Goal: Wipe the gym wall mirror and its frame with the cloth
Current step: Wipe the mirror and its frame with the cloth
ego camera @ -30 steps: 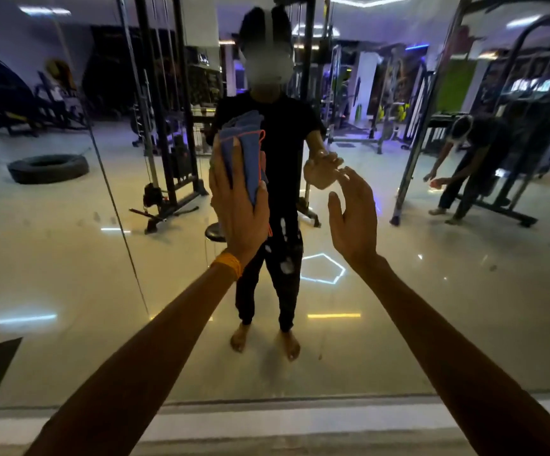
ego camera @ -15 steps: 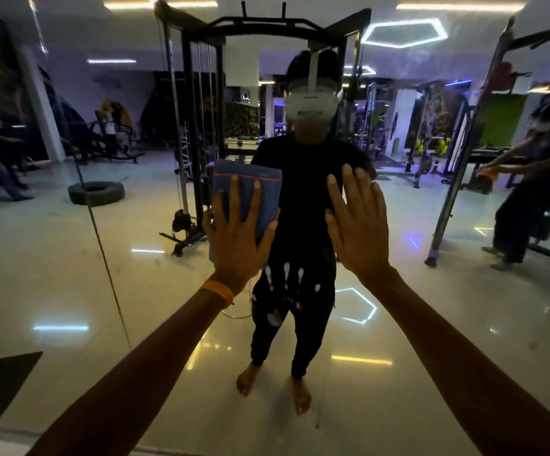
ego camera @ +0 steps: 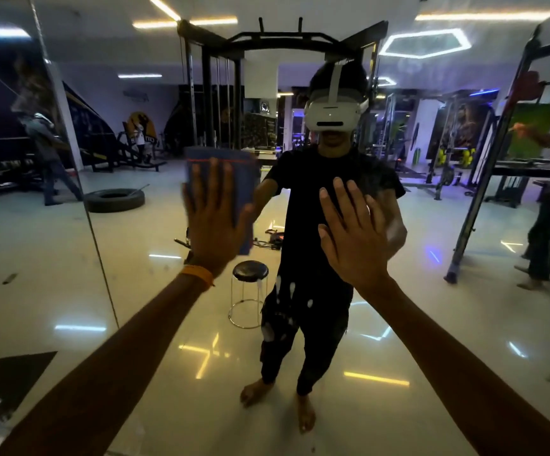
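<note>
The mirror [ego camera: 464, 324] fills nearly the whole frame. A seam between panels [ego camera: 79, 179] runs from the top left down toward the lower left.

Left hand [ego camera: 216, 222]: flat, fingers spread, palm toward the glass, left of frame centre. It presses the cloth [ego camera: 244, 179] against the mirror — not a closed grip, only a flat hold. An orange wristband [ego camera: 198, 276] sits at the wrist.

Cloth: blue, folded to a rectangle, with a thin orange stitch line near its top edge. It lies between the left palm and the glass. Its upper edge and right edge extend beyond the fingers; the remainder is covered by the hand.

Right hand [ego camera: 354, 232]: open, fingers spread, empty, right of frame centre. It is held up to the mirror at about the same height as the left hand — contact with the glass cannot be confirmed. The two hands are well apart; the right hand does not touch the cloth.

White smudges [ego camera: 287, 294] show on the glass below and between the hands.
</note>
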Available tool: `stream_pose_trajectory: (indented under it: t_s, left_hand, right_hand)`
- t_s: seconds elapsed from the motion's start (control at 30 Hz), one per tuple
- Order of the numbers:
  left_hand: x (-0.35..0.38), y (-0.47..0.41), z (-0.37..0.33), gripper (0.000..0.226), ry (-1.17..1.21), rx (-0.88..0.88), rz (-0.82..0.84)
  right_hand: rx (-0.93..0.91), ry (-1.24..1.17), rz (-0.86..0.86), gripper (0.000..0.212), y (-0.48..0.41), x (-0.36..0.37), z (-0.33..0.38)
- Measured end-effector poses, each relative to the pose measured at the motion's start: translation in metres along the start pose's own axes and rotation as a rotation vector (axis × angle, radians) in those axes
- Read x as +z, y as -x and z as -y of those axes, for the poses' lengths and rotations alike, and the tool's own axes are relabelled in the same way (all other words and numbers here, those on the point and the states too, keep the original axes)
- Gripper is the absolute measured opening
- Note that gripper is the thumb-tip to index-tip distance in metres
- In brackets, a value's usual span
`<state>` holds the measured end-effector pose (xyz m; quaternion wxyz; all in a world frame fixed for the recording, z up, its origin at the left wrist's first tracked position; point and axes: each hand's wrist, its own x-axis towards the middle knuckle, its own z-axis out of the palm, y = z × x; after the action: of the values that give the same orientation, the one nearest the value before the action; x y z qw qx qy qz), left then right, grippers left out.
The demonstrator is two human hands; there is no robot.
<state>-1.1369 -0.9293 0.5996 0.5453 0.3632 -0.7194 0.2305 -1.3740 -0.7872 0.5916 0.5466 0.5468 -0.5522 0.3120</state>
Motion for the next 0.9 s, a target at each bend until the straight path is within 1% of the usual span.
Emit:
stream_pose_trajectory:
  t_s: [0.03,0.07,0.1,0.13,0.23,0.27,0.3,0.33,0.47,0.5,0.53,0.67,0.73,0.8,0.87,0.9]
  left_hand:
    - [-0.004,-0.009,0.007,0.077,0.021,-0.144,-0.022]
    - [-0.007,-0.016,0.007,0.077,0.035,-0.25,-0.041]
    - [-0.007,-0.016,-0.002,0.076,0.045,-0.285,-0.05]
    - [-0.004,-0.01,-0.015,0.075,0.051,-0.244,-0.045]
    - [0.007,0.037,-0.059,0.074,0.078,0.048,0.038]
    - [0.009,0.049,-0.06,0.075,0.077,0.109,0.049]
    - [0.009,0.049,-0.052,0.076,0.08,0.132,0.043]
    - [0.008,0.043,-0.041,0.077,0.077,0.103,0.028]
    - [0.0,-0.002,-0.008,0.077,0.042,-0.268,-0.073]
    - [0.0,-0.002,-0.013,0.077,0.064,-0.298,-0.073]
    - [0.002,0.006,-0.024,0.076,0.082,-0.267,-0.054]
    - [0.022,0.094,-0.082,0.077,0.107,0.067,0.128]
    - [0.026,0.109,-0.072,0.076,0.153,0.108,0.113]
    - [0.023,0.092,-0.044,0.077,0.14,0.035,0.062]
    - [0.016,0.069,-0.02,0.077,0.103,-0.16,0.006]
    - [0.013,0.062,-0.02,0.075,0.105,-0.243,-0.019]
  right_hand:
    - [-0.017,0.005,0.005,0.058,0.0,-0.001,-0.004]
    - [-0.024,0.008,0.005,0.058,0.0,-0.001,-0.005]
    - [-0.016,0.008,0.001,0.058,-0.001,-0.001,-0.004]
    - [0.003,0.008,-0.001,0.058,-0.002,0.0,-0.002]
    - [0.015,-0.001,0.016,0.059,-0.004,-0.002,0.001]
    - [-0.01,-0.011,0.026,0.058,-0.004,-0.005,-0.001]
    - [-0.036,-0.028,0.035,0.058,-0.005,-0.007,-0.004]
    - [-0.043,-0.048,0.038,0.058,-0.005,-0.01,-0.009]
    - [0.037,-0.067,0.022,0.056,0.004,-0.019,-0.025]
    - [0.039,-0.064,0.028,0.057,0.007,-0.02,-0.026]
    - [0.037,-0.064,0.036,0.057,0.009,-0.02,-0.026]
    - [0.055,-0.04,0.059,0.059,0.012,-0.019,-0.02]
    - [0.035,-0.054,0.068,0.059,0.018,-0.019,-0.019]
    - [0.026,-0.086,0.09,0.058,0.03,-0.021,-0.02]
    - [0.038,-0.099,0.111,0.058,0.045,-0.021,-0.019]
    - [0.045,-0.099,0.12,0.058,0.051,-0.02,-0.017]
